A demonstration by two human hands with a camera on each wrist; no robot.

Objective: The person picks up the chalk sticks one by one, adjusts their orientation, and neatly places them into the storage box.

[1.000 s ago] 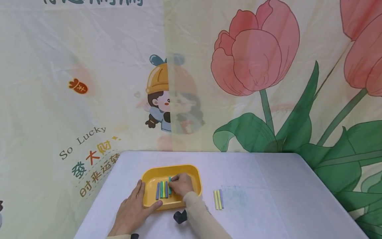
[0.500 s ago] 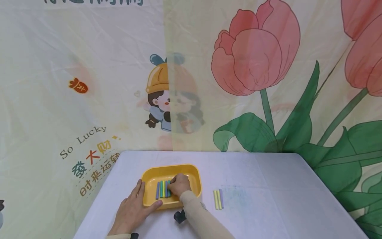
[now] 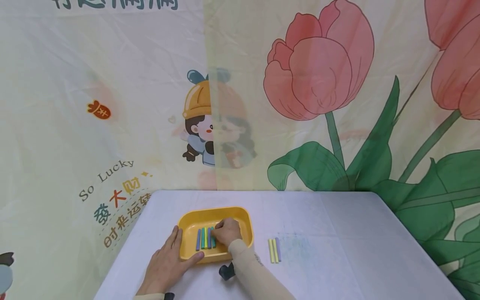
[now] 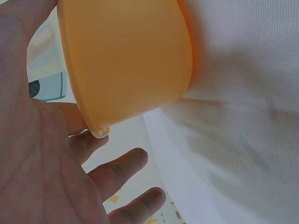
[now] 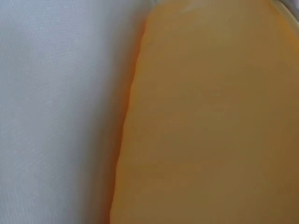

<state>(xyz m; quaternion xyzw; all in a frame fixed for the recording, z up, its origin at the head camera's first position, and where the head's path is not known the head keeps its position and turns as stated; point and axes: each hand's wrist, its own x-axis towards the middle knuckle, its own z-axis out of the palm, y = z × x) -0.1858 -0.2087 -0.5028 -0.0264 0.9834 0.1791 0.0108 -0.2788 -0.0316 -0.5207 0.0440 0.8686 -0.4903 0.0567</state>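
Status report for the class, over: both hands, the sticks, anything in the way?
Left hand against yellow tray. Right hand at rightmost teal stick, grip unclear. Five sticks inside; three on table. Right hand hides part of tray.

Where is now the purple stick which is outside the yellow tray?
In the head view, the purple stick lies on the white tablecloth, right of the yellow tray and just right of two yellow sticks.

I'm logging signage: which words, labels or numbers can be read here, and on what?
"So Lucky": printed backdrop, left.
"發大财": backdrop, below it.
"时来运转": backdrop, lowest, last character partly cut.
Top characters: backdrop, cut off.
Red pouch: sign too small.
Right sleeve: mark too small.
Yellow tray, sticks: none visible.
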